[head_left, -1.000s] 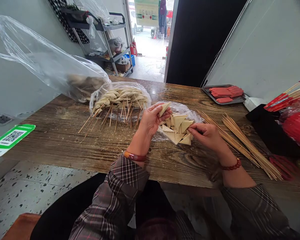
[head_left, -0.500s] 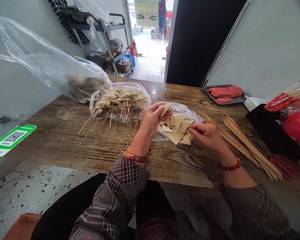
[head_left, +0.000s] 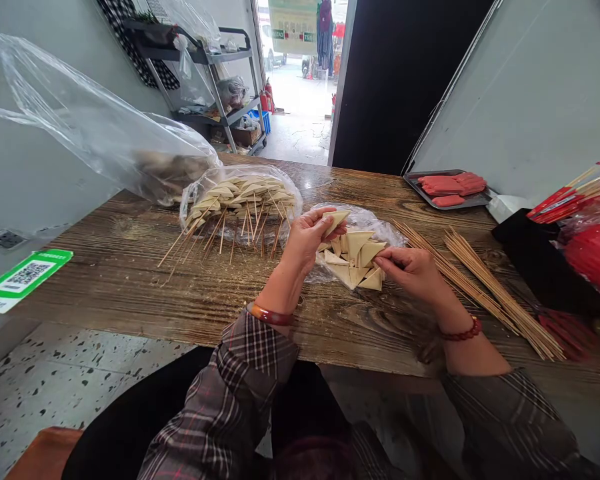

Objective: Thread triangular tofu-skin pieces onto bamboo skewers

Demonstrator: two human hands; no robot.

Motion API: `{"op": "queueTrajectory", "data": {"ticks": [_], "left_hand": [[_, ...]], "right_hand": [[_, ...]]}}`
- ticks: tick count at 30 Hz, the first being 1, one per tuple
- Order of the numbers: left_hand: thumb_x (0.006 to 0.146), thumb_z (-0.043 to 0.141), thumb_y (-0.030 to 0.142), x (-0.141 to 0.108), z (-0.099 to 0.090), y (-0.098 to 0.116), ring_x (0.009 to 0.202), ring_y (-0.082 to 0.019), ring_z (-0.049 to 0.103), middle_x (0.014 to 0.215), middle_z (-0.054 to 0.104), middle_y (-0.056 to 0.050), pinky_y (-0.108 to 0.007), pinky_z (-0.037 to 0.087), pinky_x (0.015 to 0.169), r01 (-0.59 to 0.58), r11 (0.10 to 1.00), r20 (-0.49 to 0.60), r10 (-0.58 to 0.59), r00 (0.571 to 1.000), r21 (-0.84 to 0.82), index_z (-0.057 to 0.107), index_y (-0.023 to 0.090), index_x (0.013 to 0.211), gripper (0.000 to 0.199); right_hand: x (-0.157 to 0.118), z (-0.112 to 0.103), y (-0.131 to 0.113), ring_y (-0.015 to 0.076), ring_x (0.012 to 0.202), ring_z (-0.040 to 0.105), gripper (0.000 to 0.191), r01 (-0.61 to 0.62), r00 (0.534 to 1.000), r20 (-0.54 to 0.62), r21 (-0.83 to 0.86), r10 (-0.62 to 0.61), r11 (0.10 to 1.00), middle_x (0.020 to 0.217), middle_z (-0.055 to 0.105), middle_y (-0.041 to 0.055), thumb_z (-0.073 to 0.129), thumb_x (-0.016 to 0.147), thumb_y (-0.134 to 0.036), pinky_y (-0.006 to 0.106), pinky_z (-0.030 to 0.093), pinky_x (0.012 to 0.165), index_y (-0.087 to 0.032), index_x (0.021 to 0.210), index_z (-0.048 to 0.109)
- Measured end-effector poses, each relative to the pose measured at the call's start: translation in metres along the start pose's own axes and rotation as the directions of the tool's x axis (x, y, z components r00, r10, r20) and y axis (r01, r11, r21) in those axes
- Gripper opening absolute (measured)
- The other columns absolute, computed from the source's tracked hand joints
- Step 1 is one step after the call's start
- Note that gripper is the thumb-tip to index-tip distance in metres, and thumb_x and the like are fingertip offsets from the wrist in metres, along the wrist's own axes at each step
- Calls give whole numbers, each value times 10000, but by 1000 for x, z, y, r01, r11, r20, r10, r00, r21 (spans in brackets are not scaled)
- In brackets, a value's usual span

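Note:
My left hand (head_left: 310, 233) is closed on pale triangular pieces (head_left: 337, 220), held above the left edge of a loose pile. My right hand (head_left: 411, 267) pinches the corner of another triangular piece (head_left: 371, 251) at the pile's right side. The pile of triangles (head_left: 353, 270) lies on a clear plastic bag (head_left: 387, 230). Left of it, skewered triangles (head_left: 245, 193) are heaped on a second plastic bag (head_left: 291, 187), their sticks pointing toward me. Two bundles of bare bamboo skewers (head_left: 500, 293) lie to the right of my right hand.
A black tray (head_left: 433, 198) of pink sausages stands at the table's back right. A black box (head_left: 525, 233) and red packets are at far right. A large plastic bag (head_left: 115, 133) stands back left, beyond a green QR card (head_left: 27, 277) on the left.
My left hand has shifted slightly to the right with its triangular pieces. My right hand stays almost in place, still pinching a triangle's corner.

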State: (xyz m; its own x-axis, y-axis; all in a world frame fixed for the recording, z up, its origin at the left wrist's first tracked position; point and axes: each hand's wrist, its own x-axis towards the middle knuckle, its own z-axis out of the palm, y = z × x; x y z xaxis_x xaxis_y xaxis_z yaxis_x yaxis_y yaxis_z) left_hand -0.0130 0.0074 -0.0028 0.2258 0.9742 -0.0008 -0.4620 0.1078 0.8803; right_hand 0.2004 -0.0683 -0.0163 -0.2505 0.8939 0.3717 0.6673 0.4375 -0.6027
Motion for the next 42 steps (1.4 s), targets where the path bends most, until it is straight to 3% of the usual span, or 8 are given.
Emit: {"op": "queueTrajectory", "data": {"ticks": [21,31,37,42], "left_hand": [[743,743,192,1,2,-7,745,-128,694,806,741,-51,-282,543,801,2,998,37,0,999,-61,695,128,950,222],[731,758,213,-3,6,-6,774,-133,689,828,742,-47,-256,524,767,32,997,32,-30,999,-65,687,132,962,255],[766,729,172,-4,7,-4,804,-143,699,848,738,-54,-287,521,819,53,995,-4,-53,999,-82,646,135,1090,337],[756,766,262,-3,5,-4,867,-158,700,939,743,-71,-275,513,798,58,994,43,-54,998,-95,661,151,1052,332]], "right_hand": [[2,11,-5,119,522,538,225,-43,994,-95,18,44,999,596,640,-2,548,872,-288,240,377,527,-175,739,690],[3,17,-6,139,545,575,234,-33,991,-131,23,36,999,626,669,8,541,882,-301,252,411,543,-194,750,703],[2,17,-7,140,545,570,238,-34,992,-117,30,37,999,631,675,5,539,895,-309,254,416,537,-200,773,711],[2,17,-6,143,584,596,226,-47,992,-118,62,54,997,682,697,10,544,896,-306,253,425,547,-194,792,710]]}}
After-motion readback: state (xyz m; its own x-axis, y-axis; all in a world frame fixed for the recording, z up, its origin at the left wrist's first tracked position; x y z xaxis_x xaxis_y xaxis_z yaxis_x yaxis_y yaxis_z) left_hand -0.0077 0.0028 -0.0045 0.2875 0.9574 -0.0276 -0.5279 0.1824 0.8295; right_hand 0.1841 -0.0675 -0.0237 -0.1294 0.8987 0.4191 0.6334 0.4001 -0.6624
